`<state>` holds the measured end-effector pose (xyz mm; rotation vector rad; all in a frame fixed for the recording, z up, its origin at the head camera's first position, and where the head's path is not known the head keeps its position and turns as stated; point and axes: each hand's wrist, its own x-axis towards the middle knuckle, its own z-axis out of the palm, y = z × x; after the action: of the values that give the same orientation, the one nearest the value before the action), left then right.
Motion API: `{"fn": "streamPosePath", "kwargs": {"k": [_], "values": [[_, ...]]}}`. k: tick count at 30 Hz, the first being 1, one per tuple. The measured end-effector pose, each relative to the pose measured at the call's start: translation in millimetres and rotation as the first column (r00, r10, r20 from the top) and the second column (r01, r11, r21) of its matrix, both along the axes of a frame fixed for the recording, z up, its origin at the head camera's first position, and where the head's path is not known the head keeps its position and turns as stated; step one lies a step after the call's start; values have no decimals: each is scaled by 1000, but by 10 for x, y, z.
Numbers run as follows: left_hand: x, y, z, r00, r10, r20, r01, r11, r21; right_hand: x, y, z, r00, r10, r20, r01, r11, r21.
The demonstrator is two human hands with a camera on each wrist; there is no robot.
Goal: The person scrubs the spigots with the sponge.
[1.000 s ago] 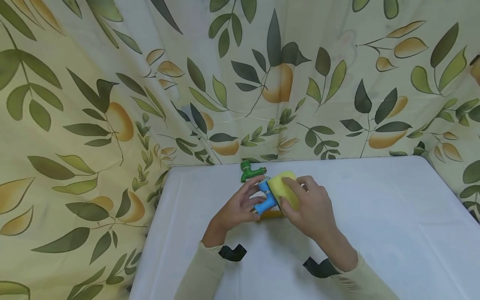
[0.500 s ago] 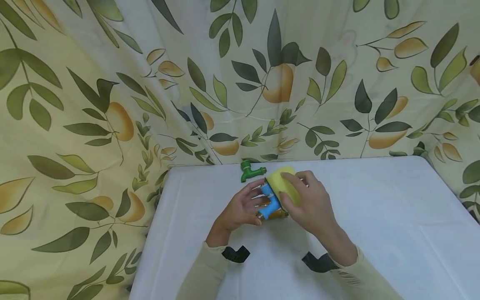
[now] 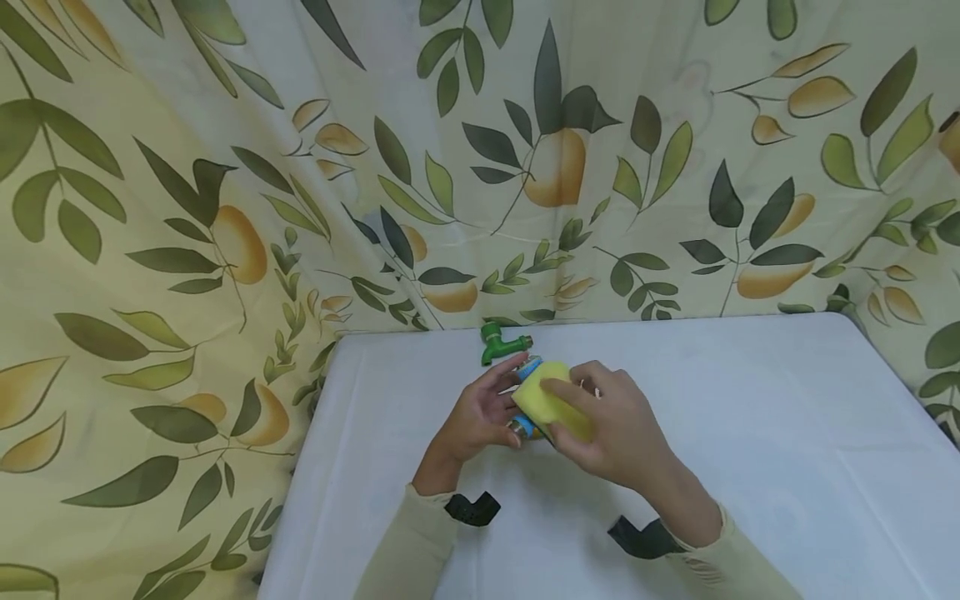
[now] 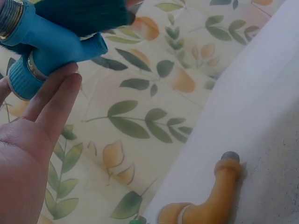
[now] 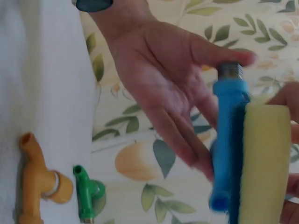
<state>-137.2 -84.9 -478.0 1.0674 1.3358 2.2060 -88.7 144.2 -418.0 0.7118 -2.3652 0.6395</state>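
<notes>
A blue plastic tap [image 4: 53, 42] with a metal threaded end is held up by my left hand [image 3: 467, 427]. In the right wrist view the thumb is at the threaded end of the tap [image 5: 225, 109], while the other fingers support it from the far side. My right hand [image 3: 622, 429] grips a yellow sponge [image 3: 550, 402] between thumb and fingers. Its dark green scouring side [image 4: 96, 16] lies against the tap. From the head view the sponge covers the middle of the tap, leaving only both ends showing.
On the white table [image 3: 750, 417], a green tap [image 3: 501, 342] lies near the back edge. An orange tap [image 5: 35, 182] lies closer in, mostly hidden under the hands in the head view. Behind the table hangs a leaf-patterned curtain [image 3: 450, 167].
The sponge has moved down and left across the blue tap, after going slightly up before. The tap has turned a little in my left hand. The green tap stays put.
</notes>
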Motion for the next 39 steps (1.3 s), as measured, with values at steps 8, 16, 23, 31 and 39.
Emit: {"fn": "streamPosePath", "kwargs": {"k": [8, 16, 23, 31, 39], "values": [[-14, 45, 5, 1000, 26, -16, -26, 1000, 18, 16, -48, 44, 992, -82, 99, 89, 994, -66], [-21, 51, 25, 993, 113, -27, -112, 993, 36, 66, -48, 13, 1000, 22, 16, -22, 1000, 7], [-9, 79, 54, 990, 132, -50, -132, 991, 1, 60, -80, 15, 993, 102, 60, -98, 993, -63], [3, 88, 50, 991, 107, -76, -108, 994, -6, -41, 13, 18, 1000, -22, 1, 22, 999, -37], [13, 58, 34, 990, 117, -82, -117, 993, 8, -104, 57, 13, 998, -18, 65, 20, 999, -27]]}}
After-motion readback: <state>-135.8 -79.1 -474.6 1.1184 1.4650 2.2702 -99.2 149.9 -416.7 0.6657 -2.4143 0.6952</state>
